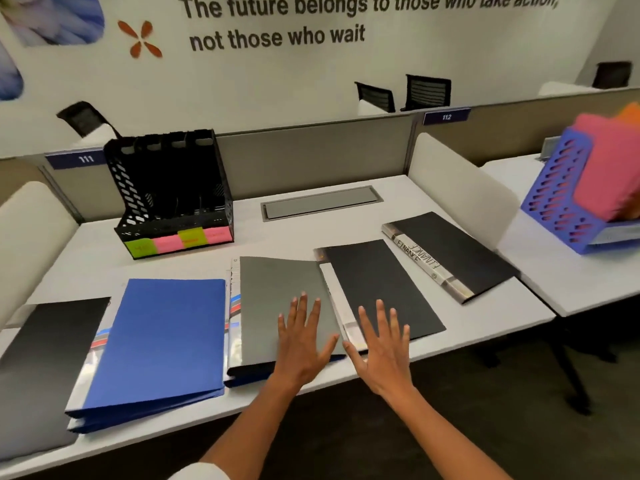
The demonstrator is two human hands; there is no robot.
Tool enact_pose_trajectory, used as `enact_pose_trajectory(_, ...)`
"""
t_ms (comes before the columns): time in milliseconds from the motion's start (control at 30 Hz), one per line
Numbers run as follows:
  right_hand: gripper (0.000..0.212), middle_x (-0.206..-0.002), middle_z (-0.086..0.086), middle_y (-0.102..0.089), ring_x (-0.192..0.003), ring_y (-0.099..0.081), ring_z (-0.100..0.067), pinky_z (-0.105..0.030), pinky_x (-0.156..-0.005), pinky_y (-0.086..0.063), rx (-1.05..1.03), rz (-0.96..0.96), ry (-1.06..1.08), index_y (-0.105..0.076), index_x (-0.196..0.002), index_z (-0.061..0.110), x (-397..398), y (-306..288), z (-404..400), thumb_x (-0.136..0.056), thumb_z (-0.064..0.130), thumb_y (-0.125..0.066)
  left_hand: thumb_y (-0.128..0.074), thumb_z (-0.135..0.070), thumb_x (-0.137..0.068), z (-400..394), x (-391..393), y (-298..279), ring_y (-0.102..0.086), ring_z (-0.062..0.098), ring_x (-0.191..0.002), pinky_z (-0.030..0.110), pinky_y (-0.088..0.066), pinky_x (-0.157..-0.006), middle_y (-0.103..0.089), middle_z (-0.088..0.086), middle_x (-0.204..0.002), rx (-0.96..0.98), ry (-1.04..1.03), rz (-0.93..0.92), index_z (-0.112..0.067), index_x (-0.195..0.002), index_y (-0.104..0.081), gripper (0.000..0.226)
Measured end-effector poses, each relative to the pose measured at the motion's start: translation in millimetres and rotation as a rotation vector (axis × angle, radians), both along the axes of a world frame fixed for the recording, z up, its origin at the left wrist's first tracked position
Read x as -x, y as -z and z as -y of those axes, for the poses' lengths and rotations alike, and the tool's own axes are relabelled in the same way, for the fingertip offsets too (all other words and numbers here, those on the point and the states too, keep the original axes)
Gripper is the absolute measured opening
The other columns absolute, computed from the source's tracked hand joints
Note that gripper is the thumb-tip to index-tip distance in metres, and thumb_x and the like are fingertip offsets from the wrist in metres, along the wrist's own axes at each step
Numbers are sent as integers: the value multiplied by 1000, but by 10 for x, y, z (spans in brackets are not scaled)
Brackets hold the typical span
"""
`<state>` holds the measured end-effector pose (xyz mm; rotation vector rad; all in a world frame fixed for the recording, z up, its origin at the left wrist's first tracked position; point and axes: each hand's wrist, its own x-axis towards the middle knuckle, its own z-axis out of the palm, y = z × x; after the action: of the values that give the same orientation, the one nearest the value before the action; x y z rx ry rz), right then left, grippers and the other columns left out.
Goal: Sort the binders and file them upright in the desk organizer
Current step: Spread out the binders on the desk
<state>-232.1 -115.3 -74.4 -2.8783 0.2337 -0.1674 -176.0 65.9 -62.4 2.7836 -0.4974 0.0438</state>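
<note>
Grey binder (277,299) flat under left hand (303,341), fingers spread, spine running 12-to-6. Right hand (382,344) splayed on black binder (377,289) at 3 o'clock, gripping nothing. Desk organizer (169,192) off at 11 — left nearer.

1. The place was an open-plan office, with white desks (298,237) set in rows and split by low grey partition panels (311,157).
2. Blue number tags (446,117) reading 111 and 112 marked each seat.
3. Black mesh-backed office chairs (427,91) stood beyond the partition.
4. A motivational slogan (277,20) ran in large letters across the wall.
5. Binders (166,334) lay on the desk near a black desk organizer (166,192), and a blue file rack (561,202) stood on the neighbouring desk.
</note>
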Motion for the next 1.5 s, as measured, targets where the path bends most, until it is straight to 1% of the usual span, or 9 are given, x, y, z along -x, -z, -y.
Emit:
enact_pose_trajectory(200,81,-159,-3,26,-148,16,-31,-59,-117,-4,-1,-62,144,17,-150,39,-17,98,490,-87,77,-16,-23,-71,-90,493,-186,19,27,15,-146,48,8,-121,27,-5,-159,26,98,-42,-37,-151,14,80)
enact_pose_trajectory(367,82,-160,-5,21,-149,11,-32,-60,-117,-5,-12,-93,242,8,-152,37,-186,171,866,-86,77,-16,-28,-68,-92,911,-510,100,24,15,-146,47,5,-121,24,-5,-160,52,151,-69,-35,-153,6,77)
enact_pose_trajectory(567,82,-161,-3,20,-149,12,-31,-59,-117,-4,-7,-124,339,16,-150,40,-556,198,1352,-85,78,-16,-26,-70,-91,1467,-1034,186,20,14,-148,45,5,-121,18,-7,-161,123,224,-114,-35,-154,0,77)
enact_pose_trajectory(700,83,-161,-2,17,-149,10,-29,-59,-116,-5,-15,-133,413,7,-152,38,-825,227,1634,-84,78,-17,-28,-69,-91,1770,-1316,233,19,12,-148,41,7,-119,13,-6,-162,162,278,-146,-33,-154,-3,78)
enact_pose_trajectory(833,85,-162,-3,15,-149,6,-33,-59,-116,-7,-16,-145,455,9,-152,37,-986,286,1872,-84,78,-22,-34,-65,-93,2026,-1516,256,17,12,-148,38,7,-119,11,-4,-163,228,337,-209,-28,-155,-4,78)
enact_pose_trajectory(1000,86,-163,-4,9,-149,3,-34,-60,-115,-8,-28,-153,473,1,-153,36,-1106,320,2186,-81,79,-21,-37,-61,-95,2292,-1605,253,12,15,-150,42,1,-123,8,-3,-163,280,365,-285,-25,-155,-4,78)
enact_pose_trajectory(1267,86,-163,-5,8,-149,4,-35,-59,-116,-6,-69,-220,434,1,-154,32,-1333,395,2979,-86,75,-29,-42,-53,-97,2841,-1663,196,12,15,-150,47,-10,-123,8,-3,-164,349,271,-457,-22,-156,-1,78)
enact_pose_trajectory(1367,84,-163,-5,6,-149,3,-33,-57,-116,-7,-74,-211,410,-1,-154,32,-1418,378,3370,-87,75,-25,-42,-50,-98,3112,-1610,179,13,16,-150,46,-9,-123,7,-1,-164,351,213,-483,-20,-156,-2,77)
enact_pose_trajectory(1500,80,-163,-7,-1,-150,-2,-32,-54,-118,-13,-91,-189,378,-6,-155,29,-1553,349,3860,-90,71,-28,-42,-49,-98,3436,-1569,192,13,15,-150,40,-4,-124,8,-1,-164,359,112,-509,-19,-155,-4,75)
